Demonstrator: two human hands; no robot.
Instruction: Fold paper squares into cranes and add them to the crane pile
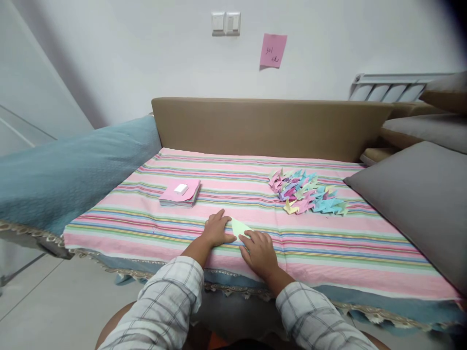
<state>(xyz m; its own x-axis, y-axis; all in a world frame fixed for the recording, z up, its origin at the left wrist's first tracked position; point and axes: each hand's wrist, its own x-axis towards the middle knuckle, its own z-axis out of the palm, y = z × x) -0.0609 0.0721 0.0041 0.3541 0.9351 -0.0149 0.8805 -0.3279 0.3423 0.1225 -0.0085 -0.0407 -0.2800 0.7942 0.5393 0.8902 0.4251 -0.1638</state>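
A pale green sheet of paper, folded to a pointed shape, lies on the striped cloth in front of me. My left hand rests at its left corner, thumb and forefinger spread apart and touching the paper's edge. Over the right part of the sheet lies my right hand, its fingers stretched out and pressing on the paper; they hide that end of it. Both hands are open, palms down.
To the left is a stack of coloured paper with a small white block on top. Several folded paper cranes form a pile at the right. The striped cloth covers the sofa seat. Grey cushions stand at the right end.
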